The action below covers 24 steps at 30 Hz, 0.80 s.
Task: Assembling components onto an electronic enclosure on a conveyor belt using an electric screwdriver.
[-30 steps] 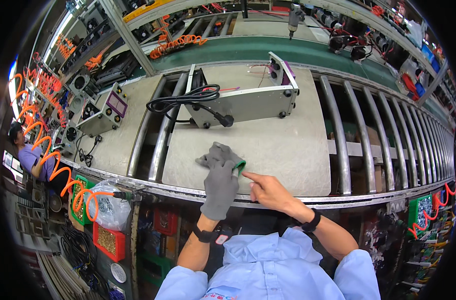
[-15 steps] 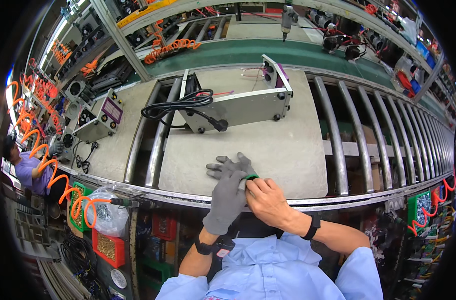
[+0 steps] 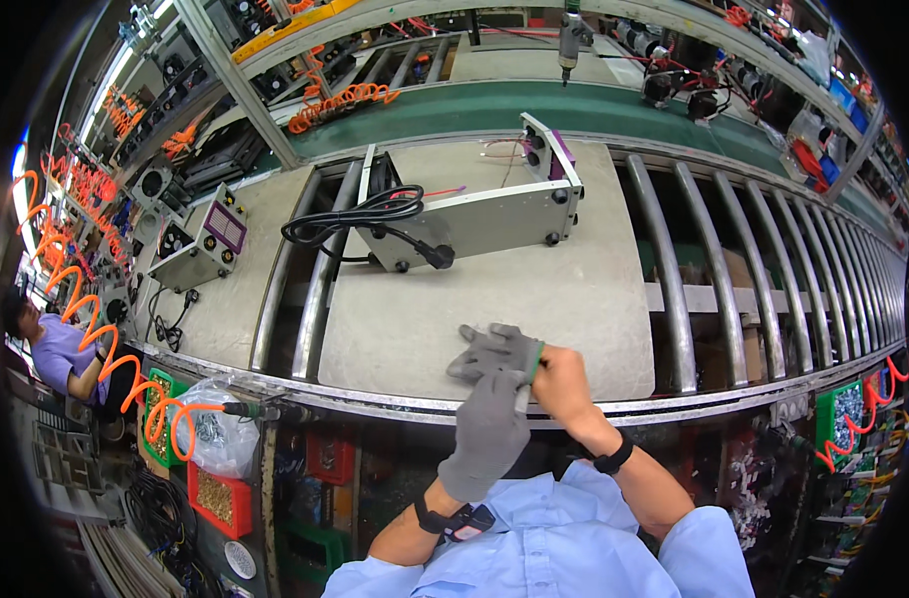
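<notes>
Conveyor pallet [image 3: 395,339], near edge: glove fitting.
Your gloved left hand [image 3: 489,429] and bare right hand [image 3: 562,384] grip a grey glove [image 3: 496,351], apparently pointing ten o'clock.

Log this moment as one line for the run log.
left hand: gloved, holds grey glove | right hand: bare, at its green cuff | board beneath

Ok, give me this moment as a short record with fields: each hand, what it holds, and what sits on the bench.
left hand: already in a grey glove, gripping a second grey glove
right hand: bare, black wristband, pinching that glove at its green cuff
bench: grey board on rollers
on board: open metal unit with coiled black cable
further left: second unit, purple front panel
nearby: another person, far left
</notes>
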### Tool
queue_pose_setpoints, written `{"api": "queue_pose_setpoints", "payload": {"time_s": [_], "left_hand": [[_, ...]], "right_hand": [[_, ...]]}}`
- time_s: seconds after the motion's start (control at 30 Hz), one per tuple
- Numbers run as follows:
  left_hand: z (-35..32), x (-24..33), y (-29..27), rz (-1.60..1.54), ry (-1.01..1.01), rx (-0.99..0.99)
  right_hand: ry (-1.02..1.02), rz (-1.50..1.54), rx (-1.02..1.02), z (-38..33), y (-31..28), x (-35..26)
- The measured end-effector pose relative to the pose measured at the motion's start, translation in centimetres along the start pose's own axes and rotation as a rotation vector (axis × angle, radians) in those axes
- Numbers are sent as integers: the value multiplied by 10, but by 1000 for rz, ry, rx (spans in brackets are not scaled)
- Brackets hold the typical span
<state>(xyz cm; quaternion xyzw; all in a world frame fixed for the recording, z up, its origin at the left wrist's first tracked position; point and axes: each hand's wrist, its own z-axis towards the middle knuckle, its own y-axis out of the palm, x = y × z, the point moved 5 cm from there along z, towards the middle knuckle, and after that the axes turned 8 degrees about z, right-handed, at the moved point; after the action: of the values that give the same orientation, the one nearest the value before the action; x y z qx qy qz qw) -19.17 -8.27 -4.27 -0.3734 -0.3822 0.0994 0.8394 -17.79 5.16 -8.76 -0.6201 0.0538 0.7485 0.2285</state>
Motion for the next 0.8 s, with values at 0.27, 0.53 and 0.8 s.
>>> {"api": "queue_pose_setpoints", "payload": {"time_s": [0.27, 0.53, 0.8], "left_hand": [[4, 28, 19, -38, 103, -65], [4, 56, 28, -149, 263, -154], [3, 59, 29, -203, 320, -185]], "right_hand": [[607, 1307, 249, -3, -17, 13], [313, 1382, 266, 4, -48, -1], [274, 2285, -25, 13, -33, -49]]}}
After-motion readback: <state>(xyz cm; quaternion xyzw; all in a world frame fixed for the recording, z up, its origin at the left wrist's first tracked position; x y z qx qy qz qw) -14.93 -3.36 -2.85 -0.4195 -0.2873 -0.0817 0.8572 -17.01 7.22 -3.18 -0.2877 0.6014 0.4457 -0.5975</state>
